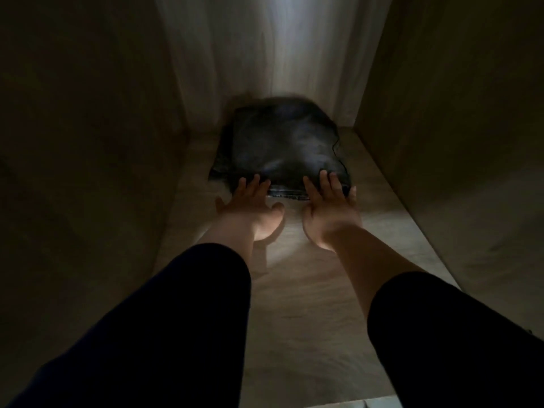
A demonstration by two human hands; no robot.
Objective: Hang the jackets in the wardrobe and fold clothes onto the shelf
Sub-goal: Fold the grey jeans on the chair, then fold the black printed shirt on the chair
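A folded dark garment [279,142], blurred at its far end, lies on the pale wooden shelf [294,290] deep inside the wardrobe. My left hand [250,204] rests with spread fingers against the garment's near left edge. My right hand [329,204] lies flat on its near right corner, fingertips on top of the cloth. Neither hand has its fingers wrapped around the fabric. Both forearms reach forward out of dark sleeves.
The compartment is narrow and dim. A wooden side wall [88,172] stands at the left and another side wall [456,142] at the right. The back panel [279,54] is lit in the middle, just behind the garment.
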